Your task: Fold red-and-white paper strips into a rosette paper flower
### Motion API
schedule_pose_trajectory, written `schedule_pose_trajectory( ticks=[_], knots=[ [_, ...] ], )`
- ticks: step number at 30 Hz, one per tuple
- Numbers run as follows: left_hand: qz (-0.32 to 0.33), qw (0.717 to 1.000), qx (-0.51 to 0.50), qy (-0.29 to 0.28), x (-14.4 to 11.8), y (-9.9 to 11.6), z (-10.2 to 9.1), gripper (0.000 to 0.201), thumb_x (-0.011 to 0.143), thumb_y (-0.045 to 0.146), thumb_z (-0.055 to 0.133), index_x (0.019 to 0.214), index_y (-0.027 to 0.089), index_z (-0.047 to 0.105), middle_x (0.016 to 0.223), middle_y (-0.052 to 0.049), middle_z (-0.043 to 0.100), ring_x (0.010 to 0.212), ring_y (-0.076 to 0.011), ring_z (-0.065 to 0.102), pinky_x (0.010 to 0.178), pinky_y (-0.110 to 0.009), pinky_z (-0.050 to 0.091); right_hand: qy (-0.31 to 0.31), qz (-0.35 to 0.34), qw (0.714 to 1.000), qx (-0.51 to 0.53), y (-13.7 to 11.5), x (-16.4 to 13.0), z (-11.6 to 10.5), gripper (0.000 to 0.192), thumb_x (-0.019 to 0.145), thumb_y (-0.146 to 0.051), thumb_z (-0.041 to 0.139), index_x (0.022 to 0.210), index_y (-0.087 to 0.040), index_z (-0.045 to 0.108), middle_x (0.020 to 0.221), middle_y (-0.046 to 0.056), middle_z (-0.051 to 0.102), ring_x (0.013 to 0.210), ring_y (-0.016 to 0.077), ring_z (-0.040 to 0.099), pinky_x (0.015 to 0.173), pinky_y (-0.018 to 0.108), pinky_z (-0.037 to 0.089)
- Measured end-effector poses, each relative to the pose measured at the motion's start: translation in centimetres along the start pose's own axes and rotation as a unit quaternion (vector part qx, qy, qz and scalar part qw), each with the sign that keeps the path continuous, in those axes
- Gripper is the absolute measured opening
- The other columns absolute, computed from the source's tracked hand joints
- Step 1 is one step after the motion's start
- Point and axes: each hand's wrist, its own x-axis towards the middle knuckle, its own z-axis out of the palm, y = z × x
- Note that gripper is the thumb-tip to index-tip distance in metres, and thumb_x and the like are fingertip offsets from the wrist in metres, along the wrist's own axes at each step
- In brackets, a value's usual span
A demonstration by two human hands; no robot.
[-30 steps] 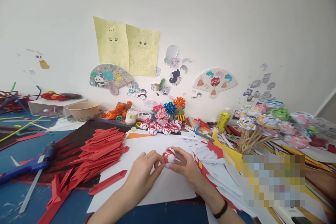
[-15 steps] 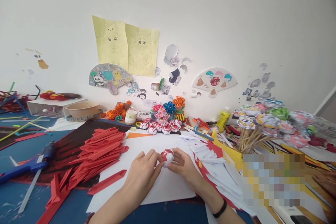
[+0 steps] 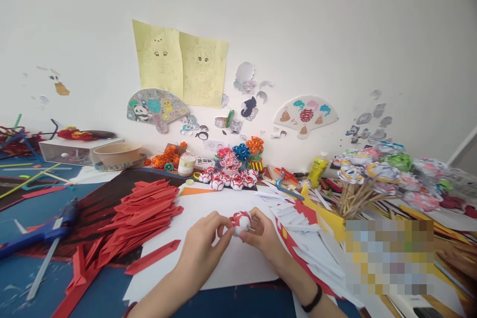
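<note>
Between both hands, over the white paper sheet (image 3: 257, 271), is a red and white folded-paper flower (image 3: 241, 223). My left hand (image 3: 208, 241) pinches its left side with thumb and fingertips. My right hand (image 3: 264, 232) grips it from the right, fingers curled behind and thumb in front. A pile of red folded paper strips (image 3: 143, 216) lies left of my left hand. White folded paper strips (image 3: 301, 231) lie spread to the right of my right hand. Several finished-looking red and white paper flowers (image 3: 236, 181) sit in a row behind the sheet.
A blue glue gun (image 3: 55, 228) lies at the left. Behind stand a beige bowl (image 3: 117, 154), a small jar (image 3: 186, 164) and a yellow bottle (image 3: 317, 170). Paper flowers on sticks (image 3: 357, 194) stand at the right. Part of another person's hand (image 3: 458, 261) shows at the right edge.
The paper flower has turned in my fingers, showing more red on its left, and shifted slightly right. Another person's hand at the right edge has come further into view.
</note>
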Motion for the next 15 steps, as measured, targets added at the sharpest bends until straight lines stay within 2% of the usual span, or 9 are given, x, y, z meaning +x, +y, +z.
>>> schedule_pose_trajectory(
  ticks=[2,4,9,15],
  knots=[
    [-0.058,0.993,-0.097,-0.019,0.34,0.23,-0.57,0.017,0.091,0.03,0.052,0.083,0.02,0.064,0.068,0.001,0.057,0.059,-0.0134,0.048,0.056,-0.023,0.038,-0.004,-0.008,1.0,0.012,0.01,0.04,-0.11,0.037,0.067,-0.035,0.083,0.079,-0.021,0.051,0.081,0.0,0.064,0.078,0.0179,0.06,0.066,0.027,0.047],
    [-0.085,0.986,-0.145,-0.021,0.64,0.33,-0.87,0.019,0.089,0.032,0.054,0.081,0.019,0.065,0.065,0.001,0.056,0.058,-0.0129,0.045,0.055,-0.022,0.037,-0.008,-0.013,1.0,0.02,0.0,0.04,-0.14,0.036,0.067,-0.034,0.083,0.081,-0.021,0.052,0.082,0.0,0.064,0.078,0.0176,0.059,0.066,0.027,0.046],
    [-0.104,0.978,-0.18,-0.015,0.76,0.38,-0.77,0.02,0.086,0.035,0.059,0.079,0.018,0.066,0.063,0.002,0.052,0.057,-0.0122,0.042,0.054,-0.021,0.034,-0.027,-0.013,0.999,0.028,-0.13,-0.07,-0.05,0.035,0.067,-0.034,0.083,0.083,-0.021,0.055,0.085,0.001,0.065,0.081,0.0182,0.059,0.07,0.029,0.047],
    [-0.098,0.976,-0.192,-0.02,0.69,0.38,-0.73,0.023,0.086,0.039,0.06,0.079,0.018,0.065,0.063,0.002,0.051,0.058,-0.0124,0.043,0.055,-0.022,0.035,-0.035,-0.007,0.998,0.044,-0.17,-0.11,-0.04,0.036,0.067,-0.031,0.084,0.084,-0.02,0.054,0.084,0.001,0.065,0.08,0.0172,0.06,0.071,0.029,0.047]
  ],
)
